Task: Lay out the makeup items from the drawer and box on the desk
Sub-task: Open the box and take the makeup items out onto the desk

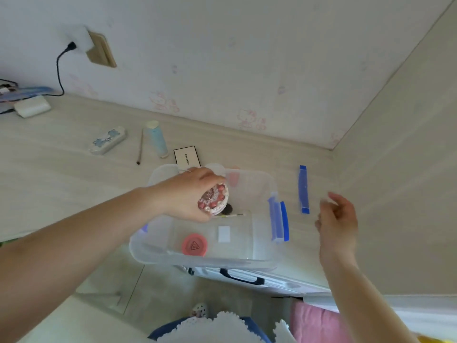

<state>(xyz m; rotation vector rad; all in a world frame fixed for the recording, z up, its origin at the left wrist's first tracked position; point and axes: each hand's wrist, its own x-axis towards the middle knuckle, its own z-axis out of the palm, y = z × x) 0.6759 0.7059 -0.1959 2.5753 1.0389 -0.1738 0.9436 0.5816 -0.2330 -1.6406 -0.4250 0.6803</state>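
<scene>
While your left hand [190,191] reaches over the clear plastic box [247,261], its fingers curl round a round pink-and-white compact [214,199] trimmed with red beads, holding it above the box's open top; your right hand [337,220] hangs to the right of the box, fingers loosely bent and holding nothing, near a blue latch piece [303,189] that seems to belong to the clear lid lying on the desk [61,174]; inside the box you have a pink round jar [194,245] by the near wall, a small white rectangle [224,234] just right of it, and a thin brush-like stick [233,215] further in, partly hidden by the compact; a blue clip [280,220] sits on the box's right rim; already out on the desk behind the box lie a white card with black edging [186,157], a pale blue bottle [157,139] on its side, a slim brown pencil [140,149] beside it, and a pale case with a blue bow [108,141] further left; a black cable [59,70] runs to a wall socket at far left
</scene>
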